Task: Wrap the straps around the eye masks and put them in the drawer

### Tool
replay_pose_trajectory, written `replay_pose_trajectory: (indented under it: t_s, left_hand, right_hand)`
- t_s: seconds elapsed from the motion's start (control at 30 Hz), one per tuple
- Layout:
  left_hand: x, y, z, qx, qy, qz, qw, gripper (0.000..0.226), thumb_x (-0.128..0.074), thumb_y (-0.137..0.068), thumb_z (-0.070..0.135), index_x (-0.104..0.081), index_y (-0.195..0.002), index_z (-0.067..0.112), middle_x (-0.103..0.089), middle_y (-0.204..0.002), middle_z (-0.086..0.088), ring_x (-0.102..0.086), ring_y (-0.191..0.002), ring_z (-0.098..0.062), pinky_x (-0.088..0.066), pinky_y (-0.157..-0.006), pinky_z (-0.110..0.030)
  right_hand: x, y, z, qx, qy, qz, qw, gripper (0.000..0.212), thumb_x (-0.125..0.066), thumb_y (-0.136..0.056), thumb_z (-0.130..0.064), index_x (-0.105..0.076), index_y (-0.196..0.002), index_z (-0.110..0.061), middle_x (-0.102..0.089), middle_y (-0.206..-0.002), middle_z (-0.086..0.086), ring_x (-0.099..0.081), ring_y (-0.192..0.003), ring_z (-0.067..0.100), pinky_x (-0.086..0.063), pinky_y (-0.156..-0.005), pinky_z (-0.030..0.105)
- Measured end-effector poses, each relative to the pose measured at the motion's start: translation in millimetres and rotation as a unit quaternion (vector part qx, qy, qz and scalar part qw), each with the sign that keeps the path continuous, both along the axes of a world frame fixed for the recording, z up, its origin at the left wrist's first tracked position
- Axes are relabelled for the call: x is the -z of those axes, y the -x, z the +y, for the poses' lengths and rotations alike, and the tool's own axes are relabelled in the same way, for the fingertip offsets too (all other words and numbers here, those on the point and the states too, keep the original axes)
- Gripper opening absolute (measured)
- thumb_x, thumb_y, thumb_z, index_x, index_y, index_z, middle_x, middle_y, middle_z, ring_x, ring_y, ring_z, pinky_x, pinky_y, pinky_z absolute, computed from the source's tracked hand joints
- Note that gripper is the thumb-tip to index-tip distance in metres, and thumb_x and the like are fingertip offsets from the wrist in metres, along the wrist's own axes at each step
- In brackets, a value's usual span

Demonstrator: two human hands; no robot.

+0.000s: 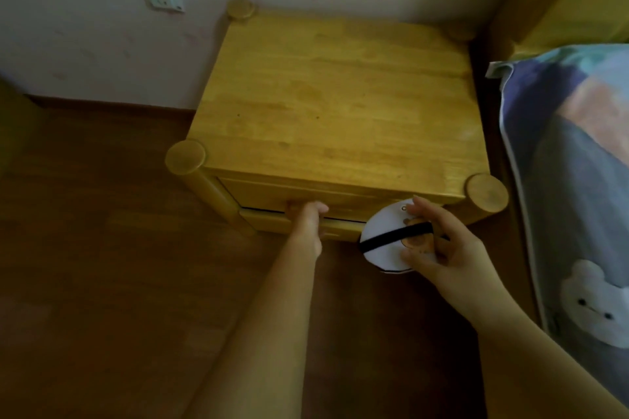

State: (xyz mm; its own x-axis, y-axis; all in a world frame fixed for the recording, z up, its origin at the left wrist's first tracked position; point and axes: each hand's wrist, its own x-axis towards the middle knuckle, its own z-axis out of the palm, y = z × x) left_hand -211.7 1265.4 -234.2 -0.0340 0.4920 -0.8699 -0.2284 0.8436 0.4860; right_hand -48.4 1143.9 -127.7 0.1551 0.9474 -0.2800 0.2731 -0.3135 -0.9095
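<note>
Late stage: the right hand [439,248] pinches an eye mask [388,245] with its strap [391,237] already wrapped round it, just before the nightstand [333,105], while the left hand [308,219] curls its fingers on the barely opened drawer [272,196], so stowing remains.

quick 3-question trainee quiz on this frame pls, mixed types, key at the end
1. True or false: the eye mask already lies inside the drawer.
2. Which hand is at the drawer front? A) left hand B) right hand C) neither
3. Fill in: the black strap runs across the white mask, which the right hand holds in front of the wooden ______.

Key
1. False: the mask is held in the air outside the drawer, which looks closed or barely open.
2. A: the left hand's fingers curl at the drawer front.
3. Nightstand.
</note>
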Motion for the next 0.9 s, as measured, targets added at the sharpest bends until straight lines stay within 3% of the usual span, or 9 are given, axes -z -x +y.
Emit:
replay_pose_trajectory:
  t_s: [0.17, 0.27, 0.33, 0.4, 0.5, 0.7, 0.8, 0.83, 0.9]
  left_hand:
    - [-1.4, -8.4, 2.9, -0.117, -0.009, 0.031, 0.993, 0.038, -0.042, -0.089, 0.003, -0.05, -0.126, 0.005, -0.057, -0.096, -0.005, -0.057, -0.095, -0.021, -0.038, -0.082, -0.034]
    - [-8.4, -11.1, 2.3, -0.157, -0.02, 0.047, 0.986, 0.032, -0.04, -0.09, 0.0, -0.054, -0.119, 0.003, -0.062, -0.094, -0.006, -0.056, -0.081, -0.015, -0.043, -0.082, -0.031]
    - [-10.0, -12.6, 1.7, -0.143, -0.019, 0.035, 0.989, 0.029, -0.039, -0.091, 0.005, -0.055, -0.116, 0.005, -0.061, -0.093, -0.005, -0.055, -0.079, -0.014, -0.044, -0.097, -0.038]
    - [-8.8, -12.2, 2.7, -0.133, -0.022, 0.018, 0.991, 0.035, -0.04, -0.092, 0.014, -0.051, -0.124, 0.011, -0.062, -0.099, -0.004, -0.061, -0.092, -0.018, -0.037, -0.107, -0.042]
    - [-3.9, -6.8, -4.8, -0.122, -0.024, 0.018, 0.992, 0.044, -0.042, -0.093, 0.023, -0.041, -0.137, 0.016, -0.065, -0.115, -0.007, -0.052, -0.121, -0.024, -0.03, -0.104, -0.038]
    - [-14.8, 20.2, -68.6, -0.194, 0.016, -0.002, 0.981, 0.055, -0.015, -0.102, 0.045, -0.015, -0.15, 0.02, -0.06, -0.128, -0.015, -0.039, -0.134, -0.032, -0.017, -0.115, -0.041]
    - [-31.9, 35.9, -85.1, -0.243, -0.101, 0.217, 0.94, 0.057, -0.042, -0.097, 0.043, -0.024, -0.145, 0.019, -0.048, -0.131, -0.009, -0.044, -0.122, -0.029, -0.03, -0.104, -0.043]
    - [-36.7, 43.2, -87.5, -0.171, -0.161, 0.343, 0.909, 0.057, -0.052, -0.094, 0.037, -0.029, -0.143, 0.019, -0.044, -0.136, -0.008, -0.041, -0.124, -0.029, -0.03, -0.103, -0.045]
    - [-36.3, 58.1, -87.5, 0.018, -0.291, 0.533, 0.794, 0.05, -0.059, -0.089, 0.03, -0.042, -0.135, 0.021, -0.044, -0.139, -0.007, -0.04, -0.129, -0.027, -0.026, -0.106, -0.046]
  right_hand:
    - [1.5, 0.0, 3.0, 0.001, -0.005, -0.008, 1.0, 0.07, -0.068, -0.079, 0.001, -0.043, -0.138, -0.028, -0.053, -0.127, -0.017, -0.056, -0.112, -0.001, -0.049, -0.083, 0.009]
    - [0.7, 0.1, -0.7, 0.008, -0.007, 0.0, 1.0, 0.069, -0.067, -0.08, 0.003, -0.043, -0.137, -0.028, -0.053, -0.126, -0.017, -0.057, -0.114, 0.002, -0.05, -0.083, 0.01]
    - [0.1, 0.7, -3.9, 0.009, -0.009, -0.003, 1.0, 0.069, -0.068, -0.079, 0.003, -0.044, -0.136, -0.029, -0.053, -0.127, -0.016, -0.057, -0.115, 0.005, -0.052, -0.087, 0.017]
    - [0.4, 1.7, -6.7, 0.011, -0.009, -0.012, 1.0, 0.07, -0.068, -0.08, 0.002, -0.043, -0.136, -0.03, -0.052, -0.128, -0.016, -0.056, -0.117, 0.008, -0.053, -0.093, 0.027]
    - [0.7, 2.5, -10.9, 0.021, -0.006, -0.012, 1.0, 0.07, -0.068, -0.08, 0.001, -0.042, -0.138, -0.03, -0.052, -0.13, -0.015, -0.055, -0.119, 0.008, -0.051, -0.097, 0.033]
    - [-4.9, 8.1, -20.7, 0.023, -0.02, -0.007, 1.0, 0.068, -0.067, -0.081, 0.001, -0.044, -0.133, -0.035, -0.051, -0.13, -0.013, -0.059, -0.11, 0.008, -0.053, -0.088, 0.02]
    - [-3.6, 11.6, -23.8, 0.023, -0.022, -0.01, 0.999, 0.067, -0.068, -0.081, 0.0, -0.043, -0.13, -0.038, -0.051, -0.131, -0.011, -0.058, -0.111, 0.008, -0.051, -0.09, 0.016]
    - [-1.7, 12.7, -23.9, 0.026, -0.02, -0.009, 0.999, 0.067, -0.067, -0.081, 0.0, -0.043, -0.131, -0.037, -0.051, -0.131, -0.01, -0.057, -0.114, 0.008, -0.05, -0.091, 0.014]
    - [2.8, 15.0, -23.0, 0.034, -0.018, -0.015, 0.999, 0.066, -0.066, -0.082, 0.0, -0.042, -0.136, -0.03, -0.052, -0.131, -0.01, -0.055, -0.117, 0.006, -0.049, -0.091, 0.013]
